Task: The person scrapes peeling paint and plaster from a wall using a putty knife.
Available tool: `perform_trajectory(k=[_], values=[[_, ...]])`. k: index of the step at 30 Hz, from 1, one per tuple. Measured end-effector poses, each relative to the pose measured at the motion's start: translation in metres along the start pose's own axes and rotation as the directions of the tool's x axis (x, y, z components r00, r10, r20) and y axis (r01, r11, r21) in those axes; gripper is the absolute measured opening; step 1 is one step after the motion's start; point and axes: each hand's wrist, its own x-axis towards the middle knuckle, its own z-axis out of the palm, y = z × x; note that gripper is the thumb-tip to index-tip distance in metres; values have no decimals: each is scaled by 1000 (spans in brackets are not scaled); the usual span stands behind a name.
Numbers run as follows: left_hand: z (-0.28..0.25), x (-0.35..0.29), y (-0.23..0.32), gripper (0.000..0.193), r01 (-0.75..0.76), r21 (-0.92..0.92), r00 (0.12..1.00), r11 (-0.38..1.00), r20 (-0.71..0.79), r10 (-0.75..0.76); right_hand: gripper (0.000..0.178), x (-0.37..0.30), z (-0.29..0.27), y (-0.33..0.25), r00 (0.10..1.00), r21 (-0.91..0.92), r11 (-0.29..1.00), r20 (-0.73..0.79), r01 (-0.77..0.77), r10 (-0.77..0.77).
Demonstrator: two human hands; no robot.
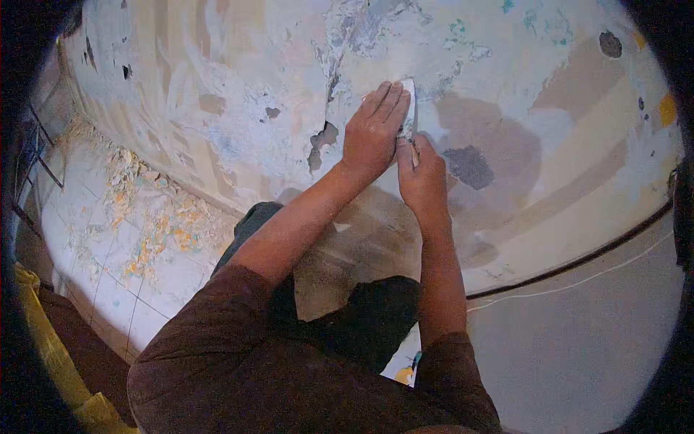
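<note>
My right hand [423, 177] grips the scraper [413, 108], fingers closed; my left hand [372, 134], nearly flat, grasps nothing, laid at the blade's left edge. Blade extends far from right fist, long axis near-far, against the wall [253, 65].

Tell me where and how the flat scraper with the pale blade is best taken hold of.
Probably by its narrow handle, from below in the view, as the bare right hand does: the handle points down, while the thin, pale, metal-looking blade points up, partly covered by the bare left hand.
</note>
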Motion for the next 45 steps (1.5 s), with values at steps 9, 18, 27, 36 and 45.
perform_trajectory(k=[9, 18, 27, 36, 45], values=[[11, 2, -2, 45, -19, 41, 998, 999, -65, 21, 23, 8, 2, 7, 1000, -33, 999, -10, 22, -23], [22, 5, 3, 41, 2, 106, 989, 994, -148, 14, 23, 16, -11, 10, 995, -85, 992, 8, 96, -96], [39, 2, 19, 41, 181, 105, 960, 978, -235, -152, 25, 23, -31, 15, 990, -135, 982, 78, 130, -121], [7, -5, -4, 42, 21, 90, 997, 996, -77, -14, 25, 2, 8, 5, 999, 41, 998, 18, 36, -37], [2, 39, -28, 41, -18, 106, 991, 994, -128, 32, 29, 43, 10, -20, 988, 17, 990, -73, 141, -139]])
